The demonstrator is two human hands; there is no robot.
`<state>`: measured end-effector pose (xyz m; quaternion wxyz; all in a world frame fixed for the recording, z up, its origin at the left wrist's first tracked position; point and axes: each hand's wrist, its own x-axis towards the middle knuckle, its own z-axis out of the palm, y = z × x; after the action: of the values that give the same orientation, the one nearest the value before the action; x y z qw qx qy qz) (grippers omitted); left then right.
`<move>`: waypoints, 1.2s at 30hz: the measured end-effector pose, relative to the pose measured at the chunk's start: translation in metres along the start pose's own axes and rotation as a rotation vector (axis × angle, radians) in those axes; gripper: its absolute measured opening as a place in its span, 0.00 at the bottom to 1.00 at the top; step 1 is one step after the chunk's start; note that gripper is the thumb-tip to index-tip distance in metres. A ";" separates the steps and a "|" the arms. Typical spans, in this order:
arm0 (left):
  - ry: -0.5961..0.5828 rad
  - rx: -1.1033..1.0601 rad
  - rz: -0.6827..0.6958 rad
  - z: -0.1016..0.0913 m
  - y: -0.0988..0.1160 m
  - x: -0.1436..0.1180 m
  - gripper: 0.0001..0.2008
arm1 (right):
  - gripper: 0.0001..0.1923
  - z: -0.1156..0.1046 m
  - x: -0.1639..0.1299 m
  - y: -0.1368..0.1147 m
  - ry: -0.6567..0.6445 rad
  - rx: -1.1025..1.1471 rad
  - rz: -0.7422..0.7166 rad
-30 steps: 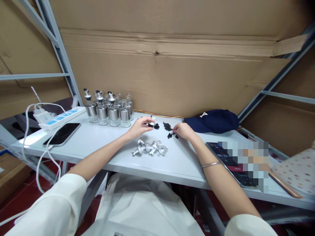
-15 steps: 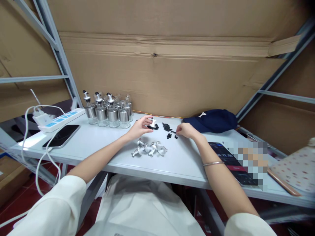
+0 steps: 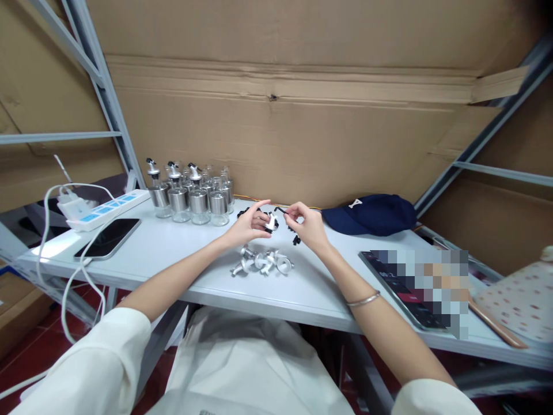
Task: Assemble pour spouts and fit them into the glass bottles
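Black stick (image 3: 280,210) juts leftward from pinching right hand (image 3: 309,227); left hand (image 3: 247,226) holds pale fitting (image 3: 272,222).

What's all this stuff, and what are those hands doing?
The right hand pinches a thin black piece, close to the left hand, which holds a small silvery part. More silver parts lie nearer the person. Glass bottles stand to the left, three wearing pourers.
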<state>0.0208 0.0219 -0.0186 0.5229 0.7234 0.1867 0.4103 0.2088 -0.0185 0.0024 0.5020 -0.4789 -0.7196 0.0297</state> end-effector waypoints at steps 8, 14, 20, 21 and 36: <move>-0.020 0.008 -0.009 0.002 0.004 -0.003 0.44 | 0.00 0.009 -0.003 0.000 -0.017 -0.026 -0.046; -0.022 0.022 0.011 0.001 0.001 -0.002 0.43 | 0.01 0.012 -0.004 0.003 0.031 -0.064 -0.083; 0.003 0.049 0.034 0.000 -0.001 -0.001 0.39 | 0.01 0.013 -0.007 0.004 0.007 -0.119 -0.151; 0.005 0.052 0.037 0.000 -0.001 -0.001 0.37 | 0.00 0.013 -0.007 0.004 0.006 -0.121 -0.166; 0.040 -0.051 -0.036 -0.003 -0.005 0.000 0.37 | 0.01 0.010 -0.006 0.006 -0.019 -0.121 -0.183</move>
<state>0.0193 0.0253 -0.0225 0.5446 0.6979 0.1996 0.4201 0.2054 -0.0156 -0.0098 0.4657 -0.4403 -0.7656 -0.0553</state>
